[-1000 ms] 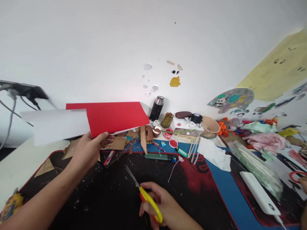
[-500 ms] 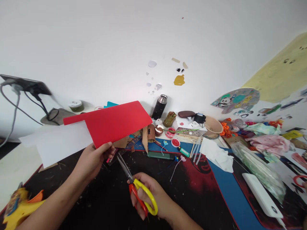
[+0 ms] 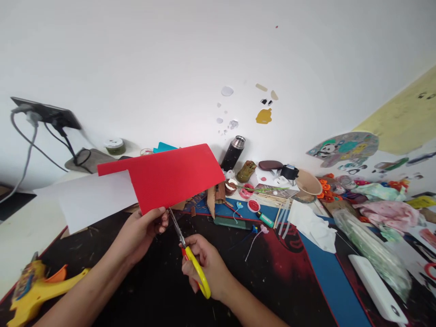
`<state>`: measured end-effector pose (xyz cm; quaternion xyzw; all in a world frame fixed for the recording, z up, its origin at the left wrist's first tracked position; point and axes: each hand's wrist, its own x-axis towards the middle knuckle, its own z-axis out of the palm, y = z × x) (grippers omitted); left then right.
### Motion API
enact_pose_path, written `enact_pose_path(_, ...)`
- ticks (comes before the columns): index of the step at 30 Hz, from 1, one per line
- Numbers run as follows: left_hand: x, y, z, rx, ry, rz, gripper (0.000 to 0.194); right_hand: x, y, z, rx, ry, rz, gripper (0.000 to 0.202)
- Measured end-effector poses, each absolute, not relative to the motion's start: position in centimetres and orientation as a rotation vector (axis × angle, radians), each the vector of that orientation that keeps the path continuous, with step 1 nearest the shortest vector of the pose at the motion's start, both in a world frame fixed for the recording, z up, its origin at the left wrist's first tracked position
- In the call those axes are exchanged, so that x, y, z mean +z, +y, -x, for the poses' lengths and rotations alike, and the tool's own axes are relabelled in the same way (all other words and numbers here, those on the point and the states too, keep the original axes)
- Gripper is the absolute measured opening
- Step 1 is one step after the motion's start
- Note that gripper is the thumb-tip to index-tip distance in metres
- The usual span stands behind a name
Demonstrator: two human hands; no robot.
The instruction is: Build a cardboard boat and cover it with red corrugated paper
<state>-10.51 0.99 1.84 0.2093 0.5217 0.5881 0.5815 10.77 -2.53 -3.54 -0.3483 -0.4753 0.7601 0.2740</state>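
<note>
My left hand (image 3: 148, 229) pinches the bottom edge of a red sheet (image 3: 173, 177) near its lower left corner. The sheet is held up over the dark mat, with a narrow strip sticking out at its upper left. My right hand (image 3: 204, 265) is closed on scissors (image 3: 195, 268) with yellow and red handles. The scissor tips touch or nearly touch the sheet's bottom edge, just right of my left fingers. White paper (image 3: 95, 200) lies behind and left of the red sheet.
A yellow glue gun (image 3: 37, 290) lies at the lower left. Behind the mat stand a black flask (image 3: 233, 153) and small craft pieces. A white tissue (image 3: 313, 225), a plastic bag (image 3: 373, 254) and a white power strip (image 3: 376, 288) lie at the right.
The scissors have moved up to the bottom edge of the red sheet, and their handles have come closer together. The whole view has shifted slightly.
</note>
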Motion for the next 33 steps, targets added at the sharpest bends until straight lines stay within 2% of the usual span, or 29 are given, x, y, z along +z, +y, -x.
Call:
enact_pose_path(9,1.7,0.5,10.1,1.372,1.204,-0.438,0.035,-3.0,-1.9,-9.5,2.054,-1.227,0.942,0.072)
enact_pose_path(19,1.4,0.1,9.3,1.327,1.204,-0.414,0.038,-3.2,-2.0,-8.7,2.027,-1.143,1.014,0.061)
enact_pose_path(33,1.1,0.0,9.5,1.29,1.19,-0.352,0.036,-3.4,-2.1,-8.7,2.042,-1.105,0.983,0.057)
